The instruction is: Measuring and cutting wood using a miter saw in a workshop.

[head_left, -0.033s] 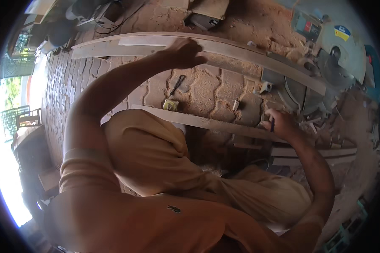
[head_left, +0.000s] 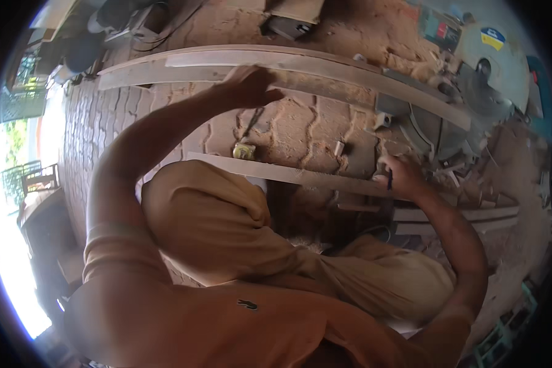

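My left hand (head_left: pixel 250 86) reaches far forward and lies flat, fingers apart, on a long pale wooden plank (head_left: pixel 349 69) that spans the paved floor. My right hand (head_left: pixel 403 178) is closed around a thin dark pencil (head_left: pixel 389 180), its tip at the right end of a nearer, narrower plank (head_left: pixel 288 173). A mitre saw (head_left: pixel 454 119) stands just beyond my right hand, and the far plank's right end rests on it. My bent knees in tan trousers (head_left: pixel 214 227) hide the floor below the near plank.
A small yellow tape measure (head_left: pixel 244 151) and a dark hand tool (head_left: pixel 254 122) lie on the sawdust-covered paving (head_left: pixel 313 132) between the planks. Offcuts and more boards (head_left: pixel 460 214) lie at the right. A bright railing (head_left: pixel 24 178) is at the far left.
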Demonstrator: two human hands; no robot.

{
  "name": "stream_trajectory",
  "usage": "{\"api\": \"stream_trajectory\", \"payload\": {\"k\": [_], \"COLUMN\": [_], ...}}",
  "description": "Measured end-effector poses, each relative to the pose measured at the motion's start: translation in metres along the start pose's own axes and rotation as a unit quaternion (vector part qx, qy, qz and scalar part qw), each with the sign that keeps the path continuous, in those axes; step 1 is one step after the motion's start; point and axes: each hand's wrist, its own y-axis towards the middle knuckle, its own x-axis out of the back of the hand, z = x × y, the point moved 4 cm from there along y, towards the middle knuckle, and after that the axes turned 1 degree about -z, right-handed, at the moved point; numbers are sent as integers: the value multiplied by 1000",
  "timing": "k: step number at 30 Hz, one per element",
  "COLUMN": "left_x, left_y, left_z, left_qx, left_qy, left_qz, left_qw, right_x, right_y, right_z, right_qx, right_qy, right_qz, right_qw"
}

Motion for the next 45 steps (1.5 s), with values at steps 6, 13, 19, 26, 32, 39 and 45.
{"api": "stream_trajectory", "payload": {"k": [6,13,19,26,32,39,45], "left_x": [-124,-212,-204,-131,-42,0,-18], "left_y": [-122,-129,-107,-87,-55,10,15], "left_z": [3,36,118,83,5,-96,-153], "left_qx": [304,349,337,196,88,-117,-156], "left_qy": [-243,-51,-81,-77,-23,67,-92], "left_qz": [179,46,-29,-22,191,222,166], "left_qw": [904,935,938,977,977,966,969], "right_x": [-71,-103,-87,-67,-22,-24,-100], "right_y": [-9,-17,-10,-23,-34,-74,-145], "right_z": [-12,-17,-42,-63,-66,-48,-40], "right_qx": [-25,13,-40,-127,-107,-166,-335], "right_qy": [-65,-161,-183,-122,-25,125,494], "right_qz": [143,141,116,23,-66,113,69], "right_qw": [987,977,976,984,992,972,800]}}
